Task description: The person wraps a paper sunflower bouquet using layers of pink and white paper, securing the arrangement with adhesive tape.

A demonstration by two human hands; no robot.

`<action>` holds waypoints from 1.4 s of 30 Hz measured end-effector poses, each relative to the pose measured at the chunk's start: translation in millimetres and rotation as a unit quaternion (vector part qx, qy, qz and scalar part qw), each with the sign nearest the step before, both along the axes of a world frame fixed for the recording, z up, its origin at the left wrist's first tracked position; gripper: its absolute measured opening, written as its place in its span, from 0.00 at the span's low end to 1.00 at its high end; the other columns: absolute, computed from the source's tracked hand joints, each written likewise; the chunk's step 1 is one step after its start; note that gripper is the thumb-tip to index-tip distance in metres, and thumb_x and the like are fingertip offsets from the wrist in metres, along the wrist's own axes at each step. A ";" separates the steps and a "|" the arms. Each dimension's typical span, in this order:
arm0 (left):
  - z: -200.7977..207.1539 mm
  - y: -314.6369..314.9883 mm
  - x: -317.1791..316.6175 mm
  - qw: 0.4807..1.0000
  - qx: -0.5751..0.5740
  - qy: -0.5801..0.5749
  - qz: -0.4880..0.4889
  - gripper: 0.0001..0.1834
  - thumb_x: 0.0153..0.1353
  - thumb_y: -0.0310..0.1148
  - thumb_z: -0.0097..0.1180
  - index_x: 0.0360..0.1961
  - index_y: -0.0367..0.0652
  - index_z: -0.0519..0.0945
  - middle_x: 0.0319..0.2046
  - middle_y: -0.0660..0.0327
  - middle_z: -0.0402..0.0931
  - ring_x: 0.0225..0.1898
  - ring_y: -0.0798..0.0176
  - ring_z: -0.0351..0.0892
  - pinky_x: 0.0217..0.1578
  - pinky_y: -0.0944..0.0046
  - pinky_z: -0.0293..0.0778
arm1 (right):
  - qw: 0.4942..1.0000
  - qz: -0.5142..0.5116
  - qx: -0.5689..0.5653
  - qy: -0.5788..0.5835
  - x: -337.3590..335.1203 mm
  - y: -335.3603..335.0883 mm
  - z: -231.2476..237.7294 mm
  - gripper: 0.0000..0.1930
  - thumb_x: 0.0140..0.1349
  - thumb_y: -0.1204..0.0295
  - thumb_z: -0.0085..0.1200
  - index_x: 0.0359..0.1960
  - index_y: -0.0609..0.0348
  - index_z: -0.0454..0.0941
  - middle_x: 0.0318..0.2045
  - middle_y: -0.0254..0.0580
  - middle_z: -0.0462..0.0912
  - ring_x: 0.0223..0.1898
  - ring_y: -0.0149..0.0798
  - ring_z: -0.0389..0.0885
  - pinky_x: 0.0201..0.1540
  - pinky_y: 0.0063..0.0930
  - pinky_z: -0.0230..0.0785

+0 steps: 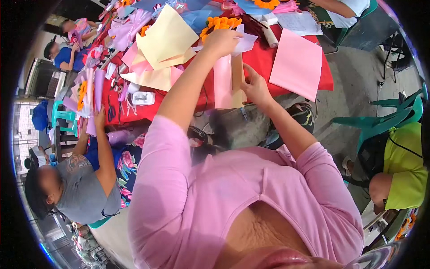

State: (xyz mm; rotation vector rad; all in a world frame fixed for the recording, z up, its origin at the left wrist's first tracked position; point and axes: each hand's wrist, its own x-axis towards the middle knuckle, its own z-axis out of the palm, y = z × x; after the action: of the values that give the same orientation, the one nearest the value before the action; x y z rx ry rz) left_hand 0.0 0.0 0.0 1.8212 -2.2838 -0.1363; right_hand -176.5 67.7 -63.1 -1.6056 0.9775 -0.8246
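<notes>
A fuzzy orange flower with a dark centre (209,30) lies at the table's far edge from me, with pale lilac wrap (246,43) beside it. My left hand (224,42) is closed on the wrapped flower just below its petals; its fingertips are partly hidden. Below hangs a folded sheet of pink and tan wrapping paper (223,85), reaching past the table's near edge. My right hand (256,86) pinches that paper along its right side, thumb and fingers at the edge.
Cream paper sheets (168,38) lie left and a pink sheet (296,64) right on the red tablecloth (326,74). Scissors (111,110) and a white roll (269,36) are nearby. A co-worker (85,184) holds a bouquet at left. Green chairs (380,121) stand at right.
</notes>
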 end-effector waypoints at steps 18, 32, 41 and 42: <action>-131.1 64.2 -23.8 0.887 -0.075 0.452 0.049 0.31 0.55 0.29 0.45 0.61 0.37 0.53 0.59 0.45 0.54 0.61 0.48 0.55 0.59 0.61 0.54 | 0.989 0.026 -0.113 0.092 -5.3 -4.3 5.7 0.30 0.42 0.75 0.48 0.54 0.65 0.63 0.20 0.55 0.76 0.24 0.50 0.78 0.29 0.39 0.69; -134.9 49.8 -26.9 0.968 -0.029 0.231 0.089 0.29 0.57 0.37 0.42 0.61 0.49 0.56 0.55 0.29 0.51 0.54 0.31 0.59 0.52 0.46 0.61 | 0.997 0.040 0.048 -0.051 -30.3 -20.6 4.5 0.32 0.43 0.76 0.50 0.56 0.64 0.64 0.22 0.39 0.76 0.23 0.27 0.72 0.27 0.24 0.66; -140.9 42.9 -22.1 0.968 0.036 0.224 0.109 0.31 0.55 0.32 0.42 0.63 0.53 0.54 0.56 0.29 0.49 0.52 0.32 0.62 0.51 0.49 0.63 | 0.989 0.095 -0.094 0.062 -9.0 -21.3 3.8 0.31 0.42 0.75 0.48 0.54 0.65 0.63 0.18 0.50 0.73 0.21 0.39 0.74 0.28 0.30 0.66; -138.7 41.6 -27.0 0.966 0.037 0.236 0.103 0.31 0.55 0.30 0.42 0.63 0.52 0.54 0.56 0.29 0.50 0.52 0.32 0.62 0.51 0.51 0.64 | 0.989 0.092 -0.101 0.048 -9.9 -23.5 0.1 0.31 0.42 0.75 0.48 0.54 0.65 0.64 0.18 0.51 0.74 0.21 0.42 0.74 0.29 0.32 0.67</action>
State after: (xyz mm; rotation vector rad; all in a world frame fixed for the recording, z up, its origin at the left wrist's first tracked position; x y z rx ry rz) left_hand -27.0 41.6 -138.7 1.8074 -1.7761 -0.5624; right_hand -186.4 44.2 -63.0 -1.8941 0.8180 -0.7437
